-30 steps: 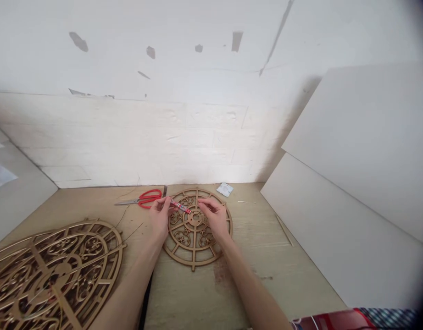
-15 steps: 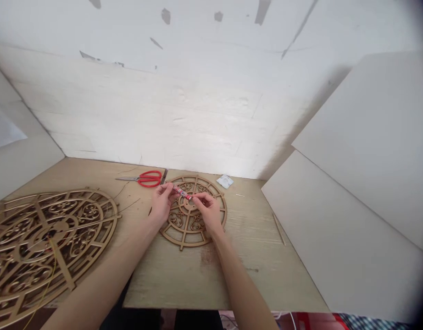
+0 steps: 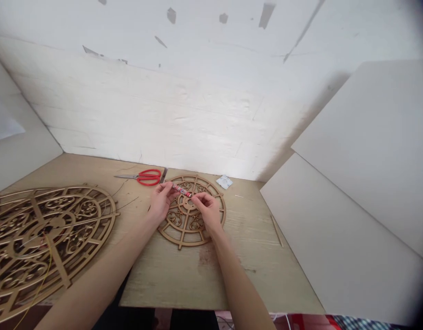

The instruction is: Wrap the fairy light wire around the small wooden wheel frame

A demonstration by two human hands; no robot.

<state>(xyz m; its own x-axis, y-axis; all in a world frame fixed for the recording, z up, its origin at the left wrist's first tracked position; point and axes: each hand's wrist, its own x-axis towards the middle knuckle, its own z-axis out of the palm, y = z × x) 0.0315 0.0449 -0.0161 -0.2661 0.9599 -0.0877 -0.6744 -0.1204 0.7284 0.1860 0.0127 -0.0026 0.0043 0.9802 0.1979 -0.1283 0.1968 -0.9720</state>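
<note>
1. At the worktop's centre, above the small disc: slim tube (image 3: 181, 190), red with pale print, pen-like. It slants from upper left to lower right and is held between both hands.
2. Small fretwork disc (image 3: 184, 227): light brown wood, round, with scroll cut-outs and spokes about a hub. It lies flat on the worktop (image 3: 259, 256), directly under the tube.
3. Left hand (image 3: 161, 202): forearm enters from lower left, palm down. The grip is closed on the tube's upper-left end by thumb and fingertips.
4. Right hand (image 3: 207, 209): forearm enters from bottom centre, fingers curled. The grip is pinched on the tube's lower-right end, and the hand lies over the disc.
5. Large fretwork panel (image 3: 42, 233): far left, same wood, lying flat, with thin wires running across it.
6. Red-handled scissors (image 3: 145, 177): blades pointing left, just beyond the left hand.
7. White packet (image 3: 225, 181): crumpled, just beyond the disc's far right rim.
8. Thin stick (image 3: 276, 230): right of the disc, beside the boards.
9. White boards (image 3: 352, 206): leaning along the worktop's right side.
</note>
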